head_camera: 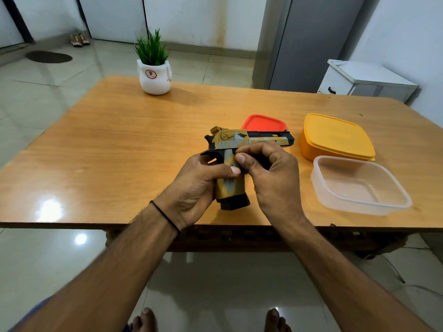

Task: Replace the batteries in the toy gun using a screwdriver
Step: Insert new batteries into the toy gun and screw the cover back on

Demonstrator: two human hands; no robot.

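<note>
One head cam, wide-angle, pitched forward-down over the desk (107,149) near edge. Close range: left hand (191,185) and right hand (273,178) mid-frame, floor (215,283) below, far wall (191,15) at top.

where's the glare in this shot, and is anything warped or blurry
Head view: glare patches on the table at near left and on the floor just below it; the wide-angle lens bows the table's edges and tilts the wall lines; the gun is sharp, with no motion blur; a soft shadow falls right of the plant pot.
</note>
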